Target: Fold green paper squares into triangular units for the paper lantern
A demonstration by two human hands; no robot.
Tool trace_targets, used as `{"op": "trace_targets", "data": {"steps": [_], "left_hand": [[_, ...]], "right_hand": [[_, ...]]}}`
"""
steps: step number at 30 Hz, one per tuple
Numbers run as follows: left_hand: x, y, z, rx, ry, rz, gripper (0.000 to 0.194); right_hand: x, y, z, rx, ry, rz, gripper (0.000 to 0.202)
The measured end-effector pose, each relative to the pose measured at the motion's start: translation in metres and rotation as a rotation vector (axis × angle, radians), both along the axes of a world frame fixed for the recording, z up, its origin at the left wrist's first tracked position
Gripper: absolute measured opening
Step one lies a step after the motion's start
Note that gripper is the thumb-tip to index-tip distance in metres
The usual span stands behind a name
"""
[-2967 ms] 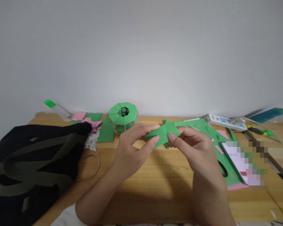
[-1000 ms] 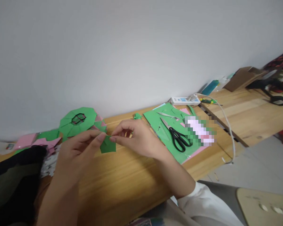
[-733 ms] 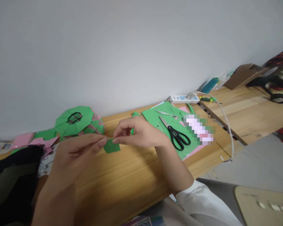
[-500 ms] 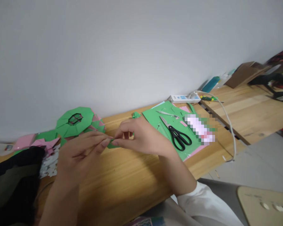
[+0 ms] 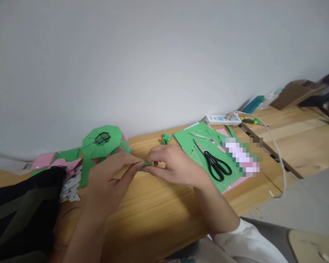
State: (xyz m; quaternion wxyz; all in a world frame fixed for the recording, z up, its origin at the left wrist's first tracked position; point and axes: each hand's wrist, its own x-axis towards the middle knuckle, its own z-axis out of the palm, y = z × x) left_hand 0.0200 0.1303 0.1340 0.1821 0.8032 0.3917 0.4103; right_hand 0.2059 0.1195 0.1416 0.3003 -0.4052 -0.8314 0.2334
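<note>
The left hand (image 5: 112,180) and the right hand (image 5: 178,166) both pinch a small folded green paper (image 5: 147,164) between thumb and finger tips. It is in the middle, held over the wooden table (image 5: 153,215), and shows thin from the side; the fingers hide much of it. It should be very light and a bit stiff at the folds, but a hard squeeze could bend or tear it. The folded edges look like the best place to hold, with soft tips. To the far left sits a green and pink paper ring (image 5: 112,140). On the far side is a green paper bundle (image 5: 166,138). To the right, black-handled scissors (image 5: 214,162) lie on green sheets (image 5: 190,136)
</note>
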Motion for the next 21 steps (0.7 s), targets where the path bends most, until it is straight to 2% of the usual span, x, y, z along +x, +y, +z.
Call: {"op": "trace_targets", "data": {"steps": [4,9,14,18,21], "left_hand": [[-0.004,0.001,0.003,-0.063,-0.056,-0.059,0.012],[-0.014,0.004,0.012,-0.294,-0.124,-0.221,0.019],[-0.019,0.005,0.012,-0.497,-0.340,-0.172,0.007],[-0.016,0.007,0.007,-0.520,-0.496,-0.149,0.005],[-0.013,0.007,0.004,-0.509,-0.561,-0.131,0.007]], "right_hand": [[-0.007,-0.001,-0.004,-0.043,0.081,0.031,0.029],[-0.017,-0.008,-0.005,-0.013,0.107,0.057,0.030],[-0.032,-0.012,-0.009,-0.164,0.312,-0.048,0.034],[-0.038,-0.013,-0.014,-0.334,0.524,-0.073,0.031],[-0.038,-0.016,-0.014,-0.335,0.574,-0.080,0.031]]}}
